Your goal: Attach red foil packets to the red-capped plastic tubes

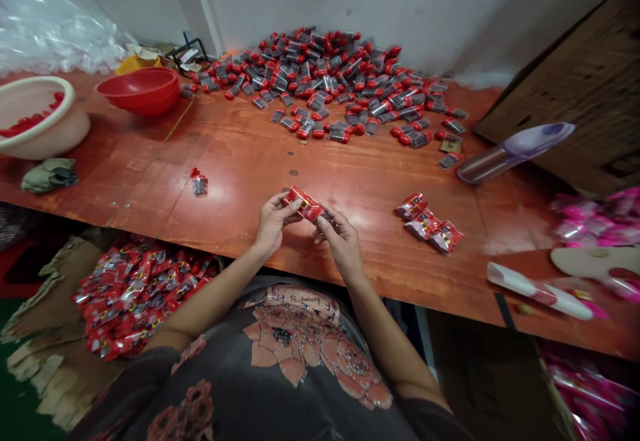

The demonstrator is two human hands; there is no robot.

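My left hand and my right hand both pinch a red foil packet above the table's front edge, one at each end. Its printing is too small to read. Beyond my hands, a large heap of small clear capsules with red caps lies spread against the wall on the orange-red wooden table. A lone capsule with a red top stands left of my hands. Several finished red packets lie to the right.
A white basin with red pieces and a red bowl stand at far left. A cardboard box of red packets sits below the table. Pink packets, a purple-capped bottle and a white tube lie right.
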